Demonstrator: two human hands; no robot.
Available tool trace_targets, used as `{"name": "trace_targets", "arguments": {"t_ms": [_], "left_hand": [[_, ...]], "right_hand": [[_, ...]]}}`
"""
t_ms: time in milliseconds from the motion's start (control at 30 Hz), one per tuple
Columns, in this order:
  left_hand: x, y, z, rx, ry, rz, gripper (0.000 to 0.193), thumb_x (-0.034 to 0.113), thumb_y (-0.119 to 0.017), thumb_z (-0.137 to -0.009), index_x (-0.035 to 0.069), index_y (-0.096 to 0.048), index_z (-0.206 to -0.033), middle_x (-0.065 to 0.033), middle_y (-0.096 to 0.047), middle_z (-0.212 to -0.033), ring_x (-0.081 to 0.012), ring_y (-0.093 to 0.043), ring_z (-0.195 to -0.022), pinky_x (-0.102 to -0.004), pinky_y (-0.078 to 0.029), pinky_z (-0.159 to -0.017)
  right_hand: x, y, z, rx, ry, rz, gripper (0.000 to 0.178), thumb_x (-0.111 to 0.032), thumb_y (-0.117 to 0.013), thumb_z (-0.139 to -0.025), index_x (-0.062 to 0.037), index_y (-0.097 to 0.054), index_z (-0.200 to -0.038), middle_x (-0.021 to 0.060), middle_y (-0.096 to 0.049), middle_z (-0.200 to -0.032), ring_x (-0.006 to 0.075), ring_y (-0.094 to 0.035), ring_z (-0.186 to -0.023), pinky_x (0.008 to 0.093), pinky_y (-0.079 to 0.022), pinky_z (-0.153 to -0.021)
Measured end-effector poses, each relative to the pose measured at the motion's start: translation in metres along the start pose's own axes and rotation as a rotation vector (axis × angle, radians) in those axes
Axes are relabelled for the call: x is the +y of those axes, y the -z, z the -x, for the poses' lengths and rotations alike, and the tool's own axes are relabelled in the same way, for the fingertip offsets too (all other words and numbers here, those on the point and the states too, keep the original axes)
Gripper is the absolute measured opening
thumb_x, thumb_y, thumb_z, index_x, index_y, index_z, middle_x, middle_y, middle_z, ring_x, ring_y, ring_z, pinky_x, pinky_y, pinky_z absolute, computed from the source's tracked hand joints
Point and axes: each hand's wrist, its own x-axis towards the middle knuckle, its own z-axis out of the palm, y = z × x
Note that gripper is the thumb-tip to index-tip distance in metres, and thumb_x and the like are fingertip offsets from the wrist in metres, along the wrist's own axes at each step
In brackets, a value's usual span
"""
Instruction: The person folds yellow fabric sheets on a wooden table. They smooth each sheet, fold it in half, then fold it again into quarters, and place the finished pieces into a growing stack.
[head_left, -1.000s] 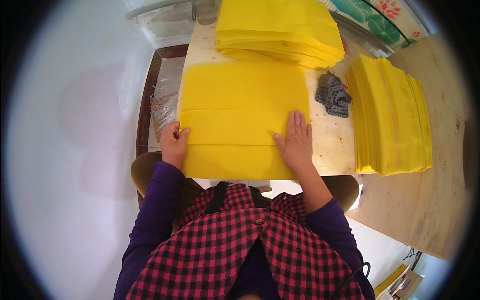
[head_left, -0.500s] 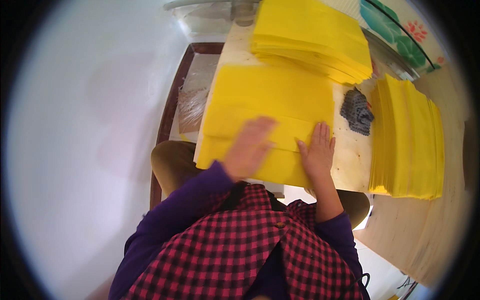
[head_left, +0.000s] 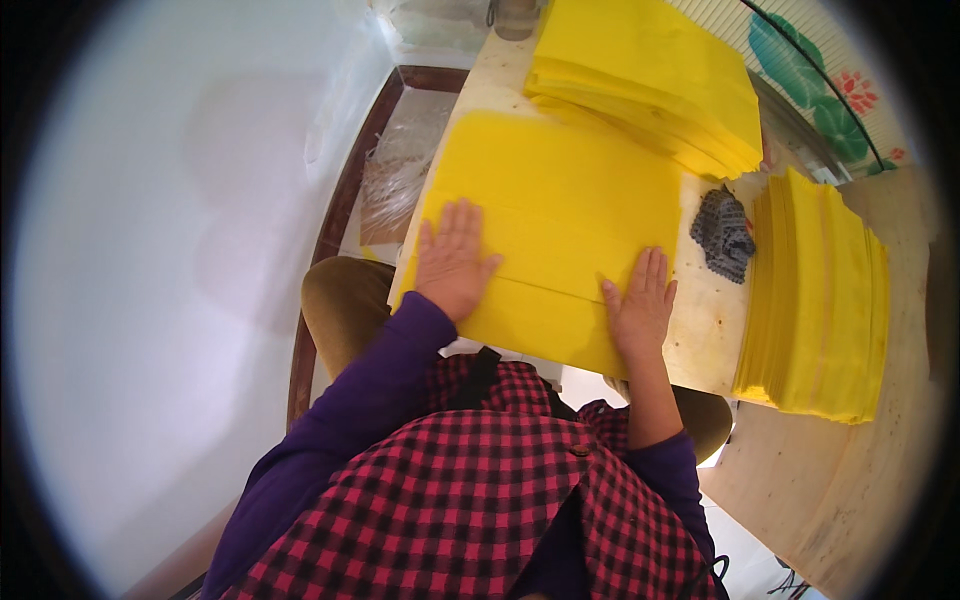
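Resting left hand and right hand flat on yellow sheet, outstretched and unclenched, with yellow pile beyond, gray cloth and second pile rightward

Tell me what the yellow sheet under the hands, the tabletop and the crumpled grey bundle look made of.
Yellow sheet: probably nonwoven fabric, matt, without glare and holding a straight fold line.
Tabletop: likely wood or plywood, dull and pale with small dark knot-like spots.
Grey bundle: apparently soft textile, dull, textured, bunched in folds.
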Motion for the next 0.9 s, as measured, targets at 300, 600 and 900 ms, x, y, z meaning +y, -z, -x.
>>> {"name": "trace_targets", "arguments": {"t_ms": [300,600,900], "left_hand": [[-0.045,0.033,0.006,0.066,0.075,-0.277,0.066,0.036,-0.047,-0.093,0.003,-0.025,-0.146,-0.0146,-0.022,-0.154,-0.0304,-0.017,-0.143,-0.0525,-0.011,-0.114],[0.057,0.013,0.006,-0.154,-0.279,0.128,0.069,0.038,-0.048,-0.093,0.004,-0.023,-0.147,-0.0148,-0.023,-0.153,-0.0286,-0.018,-0.143,-0.0482,-0.009,-0.115],[-0.024,0.013,0.012,-0.046,-0.043,-0.034,0.071,0.041,-0.044,-0.094,0.003,-0.019,-0.148,-0.0161,-0.019,-0.154,-0.0288,-0.016,-0.144,-0.0483,-0.010,-0.115]], "right_hand": [[-0.008,0.027,0.001,-0.085,0.003,0.023,0.078,-0.052,-0.042,-0.093,0.0010,-0.022,-0.146,0.0170,-0.018,-0.154,0.0274,-0.013,-0.144,0.0470,-0.007,-0.116],[-0.076,0.009,0.016,-0.087,0.371,-0.142,0.074,-0.048,-0.045,-0.093,-0.0003,-0.024,-0.146,0.0154,-0.018,-0.155,0.0269,-0.015,-0.144,0.0429,-0.011,-0.116],[0.005,0.009,0.039,-0.071,0.124,-0.077,0.081,-0.047,-0.051,-0.090,-0.0003,-0.016,-0.148,0.0168,-0.015,-0.155,0.0291,-0.014,-0.144,0.0444,-0.010,-0.116]]}}
